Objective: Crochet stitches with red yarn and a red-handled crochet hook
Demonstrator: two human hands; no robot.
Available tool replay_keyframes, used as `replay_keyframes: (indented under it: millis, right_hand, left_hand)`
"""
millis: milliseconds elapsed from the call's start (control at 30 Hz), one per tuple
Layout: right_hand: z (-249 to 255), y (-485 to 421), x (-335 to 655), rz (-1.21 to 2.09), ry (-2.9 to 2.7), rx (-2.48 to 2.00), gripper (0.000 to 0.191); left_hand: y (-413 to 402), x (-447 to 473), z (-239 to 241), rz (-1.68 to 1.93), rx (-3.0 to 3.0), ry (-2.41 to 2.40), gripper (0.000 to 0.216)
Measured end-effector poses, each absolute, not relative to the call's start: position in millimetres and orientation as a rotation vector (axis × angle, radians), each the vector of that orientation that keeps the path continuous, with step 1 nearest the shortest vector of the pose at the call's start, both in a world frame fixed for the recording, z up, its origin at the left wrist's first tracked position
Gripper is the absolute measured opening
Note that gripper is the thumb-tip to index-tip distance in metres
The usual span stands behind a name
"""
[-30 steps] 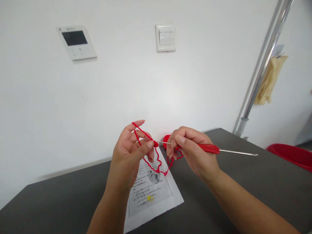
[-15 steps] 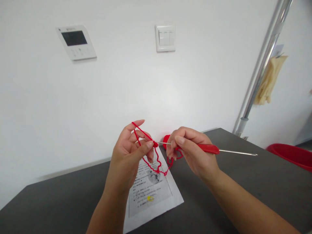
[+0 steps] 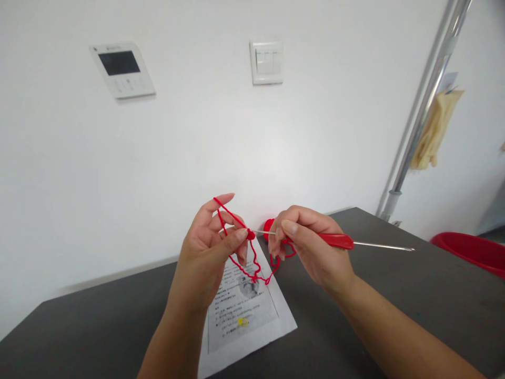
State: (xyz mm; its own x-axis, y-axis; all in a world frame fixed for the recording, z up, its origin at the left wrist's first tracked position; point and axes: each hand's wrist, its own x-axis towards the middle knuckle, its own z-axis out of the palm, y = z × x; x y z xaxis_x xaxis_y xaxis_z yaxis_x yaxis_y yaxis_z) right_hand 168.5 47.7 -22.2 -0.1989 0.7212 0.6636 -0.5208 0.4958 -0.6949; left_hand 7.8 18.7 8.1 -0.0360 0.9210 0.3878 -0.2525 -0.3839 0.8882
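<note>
My left hand [image 3: 209, 247] is raised above the table, with red yarn [image 3: 252, 263] looped over its index finger and a small red crocheted piece [image 3: 251, 235] pinched between thumb and middle finger. My right hand [image 3: 311, 245] grips a red-handled crochet hook [image 3: 335, 240], whose metal tip points left into the red piece. A slack strand of the yarn hangs down between both hands. A red yarn ball [image 3: 269, 227] lies on the table behind my right hand, mostly hidden.
A printed instruction sheet [image 3: 246, 316] lies on the dark grey table [image 3: 98, 326] under my hands. A red basin [image 3: 471, 250] sits at the far right. A metal pole [image 3: 422, 116] with a hanging beige cloth [image 3: 436, 129] stands by the white wall.
</note>
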Motion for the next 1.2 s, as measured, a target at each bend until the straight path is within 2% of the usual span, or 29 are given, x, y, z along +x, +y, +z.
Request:
replay_keyframes:
  millis: [633, 800, 933, 1100, 1200]
  right_hand:
    - [-19.4, 47.9, 169.9, 1.202, -1.439, -0.203, 0.028]
    - [-23.2, 45.7, 167.8, 0.982, -1.556, -0.291, 0.016]
    - [-25.5, 49.2, 169.4, 0.661, -1.67, -0.243, 0.003]
    - [-20.8, 52.2, 172.9, 0.324, -1.79, -0.14, 0.014]
    - [-18.5, 50.6, 173.6, 0.283, -1.811, -0.108, 0.02]
  left_hand:
    - [18.8, 5.6, 9.5, 1.509, 1.222, 0.768, 0.056]
    - [16.4, 7.4, 11.8, 1.525, 1.196, 0.795, 0.065]
    - [14.5, 8.0, 12.4, 1.551, 1.211, 0.796, 0.069]
    - [12.2, 7.0, 12.6, 1.596, 1.254, 0.833, 0.073]
    - [11.6, 4.6, 12.2, 1.584, 1.276, 0.862, 0.09]
